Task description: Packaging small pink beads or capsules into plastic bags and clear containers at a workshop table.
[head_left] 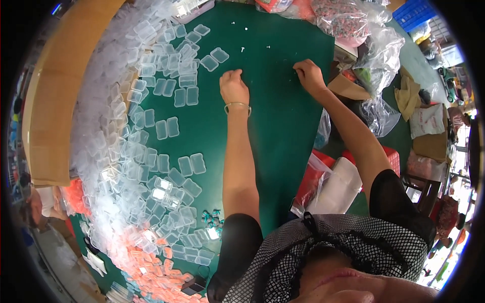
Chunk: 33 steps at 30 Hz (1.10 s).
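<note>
Clear case (219,55), probably light, stiff, best edge-gripped; whether anything is being held by left hand (234,87) or right hand (310,77), indeterminable.

Left grip (235,87), upper centre: curled, inside hidden, can't tell if holding anything. Right grip (309,76), upper right of centre: same. White bits (242,49) on table (283,126), top centre: too small to identify. Teal pieces (211,222), lower centre: shape unclear. Clear case pile (98,113), left: hazy, outlines lost. Cardboard box (53,101), upper left: top cut off.
</note>
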### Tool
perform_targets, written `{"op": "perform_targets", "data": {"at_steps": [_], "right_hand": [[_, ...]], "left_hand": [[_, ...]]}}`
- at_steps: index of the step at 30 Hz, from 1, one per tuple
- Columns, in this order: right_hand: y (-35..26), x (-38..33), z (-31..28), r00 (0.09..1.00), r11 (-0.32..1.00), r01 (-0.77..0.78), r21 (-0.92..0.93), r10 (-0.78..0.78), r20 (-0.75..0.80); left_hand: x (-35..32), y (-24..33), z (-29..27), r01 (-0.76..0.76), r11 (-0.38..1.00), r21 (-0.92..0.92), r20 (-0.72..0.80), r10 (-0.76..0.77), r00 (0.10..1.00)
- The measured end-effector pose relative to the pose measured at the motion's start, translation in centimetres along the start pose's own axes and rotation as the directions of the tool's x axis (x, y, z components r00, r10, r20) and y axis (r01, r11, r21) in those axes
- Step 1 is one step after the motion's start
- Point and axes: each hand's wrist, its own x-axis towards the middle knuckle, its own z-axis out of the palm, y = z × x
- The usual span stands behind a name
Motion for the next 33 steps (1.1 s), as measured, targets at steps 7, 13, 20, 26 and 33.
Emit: {"op": "perform_targets", "data": {"at_steps": [7,13,20,26,33], "right_hand": [[0.3,0.9,-0.6,0.999,0.999,0.039,0.024,-0.039,0.032],[-0.8,2.1,-0.4,0.982,0.992,0.122,-0.037,-0.115,0.149],[-1.0,4.0,-0.8,0.937,0.952,0.265,-0.151,-0.217,0.274],[-1.2,5.0,0.4,0.923,0.989,0.151,-0.002,-0.140,0.359],[-4.0,6.3,1.8,0.895,0.978,0.207,0.024,-0.200,0.398]], "left_hand": [[-1.5,-0.4,-2.5,0.032,0.998,-0.058,0.036,-0.030,0.999],[-1.5,-0.1,-1.9,0.044,0.998,0.052,0.112,-0.049,0.993],[-0.6,-0.3,-0.6,0.031,0.997,0.067,0.019,-0.032,0.999],[2.5,-1.7,-0.2,0.024,1.000,0.001,-0.182,-0.024,0.983],[4.8,-3.6,-0.2,0.213,0.960,0.182,-0.177,-0.181,0.967]]}}
